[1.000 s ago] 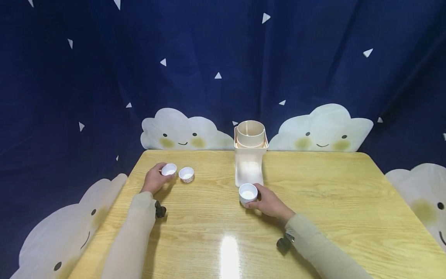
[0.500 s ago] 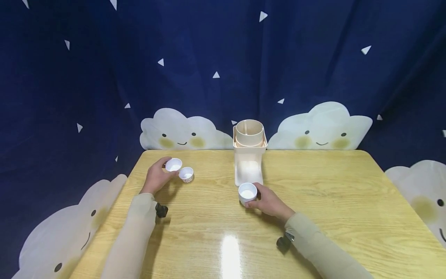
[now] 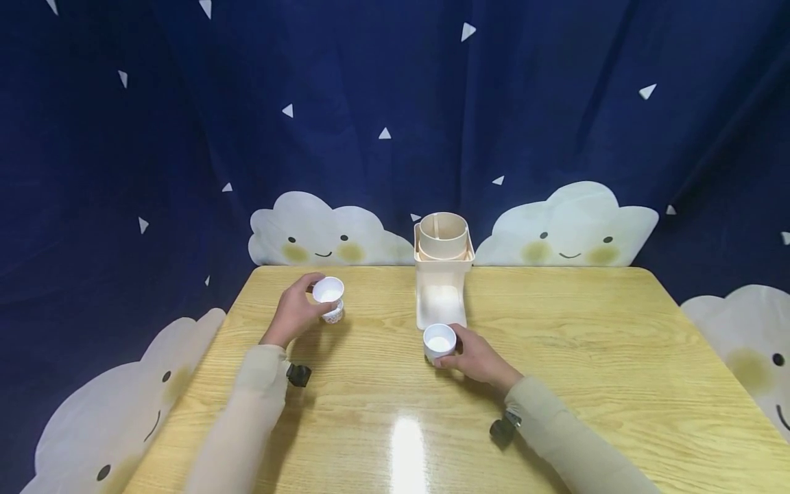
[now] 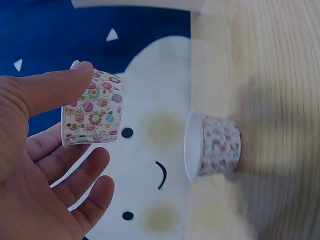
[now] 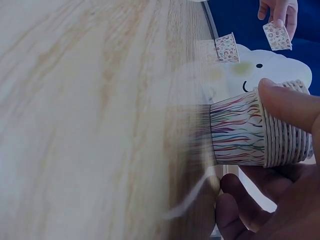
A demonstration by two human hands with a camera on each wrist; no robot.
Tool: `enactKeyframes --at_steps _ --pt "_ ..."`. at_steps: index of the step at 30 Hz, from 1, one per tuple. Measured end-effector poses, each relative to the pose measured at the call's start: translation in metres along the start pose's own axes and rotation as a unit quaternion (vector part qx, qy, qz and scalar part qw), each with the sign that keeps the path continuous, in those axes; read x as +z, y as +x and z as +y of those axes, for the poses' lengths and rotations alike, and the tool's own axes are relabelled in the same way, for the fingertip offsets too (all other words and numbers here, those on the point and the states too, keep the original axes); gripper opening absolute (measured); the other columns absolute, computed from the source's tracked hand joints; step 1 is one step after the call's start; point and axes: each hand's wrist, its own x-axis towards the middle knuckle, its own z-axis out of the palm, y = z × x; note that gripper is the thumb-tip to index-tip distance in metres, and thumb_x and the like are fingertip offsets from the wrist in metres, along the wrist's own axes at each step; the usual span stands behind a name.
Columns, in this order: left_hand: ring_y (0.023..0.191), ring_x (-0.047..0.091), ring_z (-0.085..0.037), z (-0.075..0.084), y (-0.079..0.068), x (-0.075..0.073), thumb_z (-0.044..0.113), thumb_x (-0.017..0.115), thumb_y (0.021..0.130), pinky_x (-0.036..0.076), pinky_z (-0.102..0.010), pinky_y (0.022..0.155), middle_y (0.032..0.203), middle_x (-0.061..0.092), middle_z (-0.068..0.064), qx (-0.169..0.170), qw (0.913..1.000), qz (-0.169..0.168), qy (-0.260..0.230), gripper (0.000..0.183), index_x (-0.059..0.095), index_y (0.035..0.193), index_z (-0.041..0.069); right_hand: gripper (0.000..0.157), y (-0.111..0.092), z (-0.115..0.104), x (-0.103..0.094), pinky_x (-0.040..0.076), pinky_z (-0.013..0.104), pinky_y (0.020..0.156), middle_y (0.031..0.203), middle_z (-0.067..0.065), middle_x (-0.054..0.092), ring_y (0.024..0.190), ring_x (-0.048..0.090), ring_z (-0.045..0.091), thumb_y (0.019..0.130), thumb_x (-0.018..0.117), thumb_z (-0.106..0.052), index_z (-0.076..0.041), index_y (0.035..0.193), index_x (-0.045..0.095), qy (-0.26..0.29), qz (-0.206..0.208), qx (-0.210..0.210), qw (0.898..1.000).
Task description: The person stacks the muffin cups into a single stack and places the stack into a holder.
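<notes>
My left hand [image 3: 296,314] pinches a small paper baking cup [image 4: 97,112] with a flower print, thumb on its side near the rim. It is up off the table, right over a second printed paper cup [image 4: 220,147] that stands on the wood; the two overlap in the head view. My right hand [image 3: 483,358] grips a nested stack of paper cups [image 5: 239,132] at its ribbed upper rims. Coloured wavy lines run over the stack's outermost cup, whose base is close to the tabletop. In the head view the stack stands upright, its mouth upward.
Just behind the stack stands a cream plastic stand [image 3: 441,302] with a round tube [image 3: 444,237] at its top. The wooden table [image 3: 568,343] ends at a blue curtain [image 3: 345,82] with cloud shapes. Dark wrist cameras [image 3: 503,432] sit below both wrists.
My left hand has lifted its cup and carried it rightward, from beside the standing cup to above it. The right hand and its stack have stayed in place.
</notes>
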Motion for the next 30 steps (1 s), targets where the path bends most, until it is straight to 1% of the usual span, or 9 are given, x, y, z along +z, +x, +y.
enactKeyframes --at_steps 2,5,12,17,20,24,27,30 --pt "0.121 0.053 -0.034 0.004 -0.002 0.003 0.019 0.081 0.08 0.041 -0.051 0.104 0.13 0.06 -0.018 0.002 1.0 -0.004 0.002 0.067 0.051 0.139 0.006 0.063 0.0 0.0 0.0 0.044 0.053 0.106 0.123 0.013 0.066 0.119 0.061 0.03 0.078 0.083 -0.019 -0.002 0.132 0.055 0.003 -0.001 0.0 1.0" --pt "0.118 0.054 -0.033 0.011 -0.005 0.008 0.018 0.081 0.079 0.042 -0.051 0.101 0.128 0.061 -0.017 0.011 0.9999 -0.009 -0.004 0.064 0.054 0.136 0.007 0.062 0.0 0.001 0.001 0.044 0.052 0.105 0.123 0.013 0.066 0.118 0.061 0.03 0.079 0.083 -0.018 -0.002 0.132 0.055 0.006 -0.003 -0.001 1.0" --pt "0.11 0.059 -0.03 0.03 -0.014 0.023 0.019 0.083 0.077 0.047 -0.045 0.093 0.124 0.064 -0.015 0.047 0.9985 -0.025 -0.013 0.063 0.056 0.132 0.009 0.061 0.001 0.002 0.001 0.045 0.049 0.104 0.12 0.011 0.067 0.116 0.061 0.027 0.078 0.083 -0.017 -0.003 0.13 0.056 0.01 0.001 -0.005 1.0" --pt "0.111 0.058 -0.028 0.041 -0.018 0.034 0.016 0.084 0.077 0.047 -0.041 0.09 0.125 0.064 -0.014 0.06 0.997 -0.038 -0.031 0.063 0.056 0.133 0.009 0.06 0.001 0.002 0.001 0.045 0.046 0.103 0.119 0.011 0.067 0.114 0.061 0.027 0.078 0.083 -0.016 -0.002 0.13 0.056 0.016 0.002 -0.009 1.0" --pt "0.114 0.059 -0.027 0.046 -0.019 0.039 0.014 0.084 0.076 0.047 -0.039 0.088 0.126 0.065 -0.012 0.067 0.996 -0.042 -0.041 0.063 0.057 0.133 0.009 0.06 0.001 0.002 0.001 0.045 0.045 0.102 0.119 0.011 0.067 0.114 0.061 0.026 0.078 0.083 -0.017 -0.002 0.13 0.056 0.015 0.002 -0.007 1.0" --pt "0.113 0.06 -0.027 0.049 -0.019 0.046 0.014 0.084 0.076 0.047 -0.035 0.085 0.125 0.066 -0.011 0.08 0.9949 -0.043 -0.044 0.063 0.057 0.132 0.009 0.06 0.001 0.002 0.0 0.045 0.045 0.102 0.119 0.01 0.067 0.113 0.061 0.025 0.078 0.083 -0.018 -0.003 0.13 0.056 0.009 0.006 -0.004 1.0" --pt "0.112 0.06 -0.027 0.051 -0.02 0.05 0.013 0.085 0.075 0.046 -0.034 0.083 0.125 0.066 -0.012 0.086 0.9938 -0.047 -0.051 0.064 0.058 0.133 0.009 0.06 0.001 0.003 0.0 0.045 0.046 0.102 0.118 0.01 0.067 0.113 0.061 0.026 0.078 0.083 -0.019 -0.003 0.13 0.056 0.005 0.008 -0.007 1.0" --pt "0.112 0.06 -0.027 0.053 -0.023 0.053 0.013 0.085 0.075 0.047 -0.034 0.083 0.129 0.066 -0.012 0.093 0.993 -0.053 -0.051 0.067 0.057 0.136 0.009 0.06 0.001 0.004 0.0 0.046 0.046 0.102 0.118 0.01 0.067 0.113 0.061 0.025 0.078 0.084 -0.02 -0.003 0.129 0.057 0.001 0.007 -0.01 1.0"
